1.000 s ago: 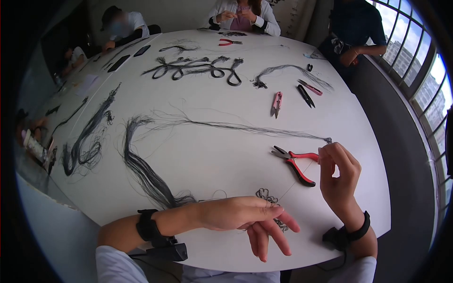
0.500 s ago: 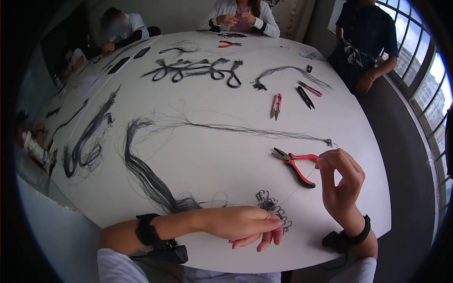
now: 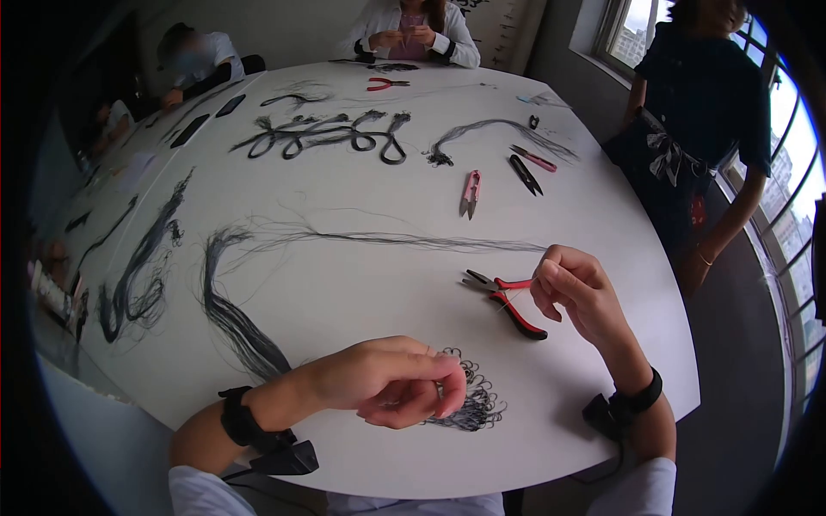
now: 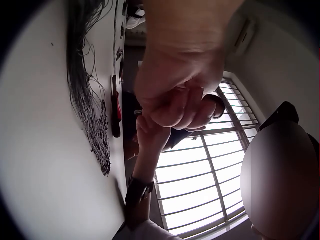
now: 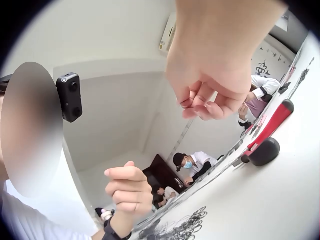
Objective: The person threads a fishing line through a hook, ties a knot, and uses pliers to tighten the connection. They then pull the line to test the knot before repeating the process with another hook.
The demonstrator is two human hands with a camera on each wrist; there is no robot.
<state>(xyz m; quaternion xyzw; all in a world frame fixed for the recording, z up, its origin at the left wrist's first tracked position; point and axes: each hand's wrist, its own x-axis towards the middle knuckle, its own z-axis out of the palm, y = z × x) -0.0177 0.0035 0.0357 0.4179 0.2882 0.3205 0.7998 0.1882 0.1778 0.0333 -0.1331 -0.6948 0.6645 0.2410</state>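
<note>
My left hand hovers over the near part of the table, thumb pressed to curled fingers. Partly behind it lies a fan of thin dark strands with hook-shaped ends. My right hand is raised above red-handled pliers, its thumb and fingertips pinched together. A fine thread runs from the right fingertips down toward the left hand, which pinches it too; its middle is barely visible. In the right wrist view the pliers' handle shows beside the hand.
A thick bundle of dark strands lies at left, with thinner strands stretching across. Pink snips, black snips and looped bundles lie farther back. People are around the table; one person stands at right.
The left hand's spread fingers have curled in, and the hand has turned. The right hand has dipped, then risen and turned its thumb side into view. The standing person has shifted, and the head view has swung.
</note>
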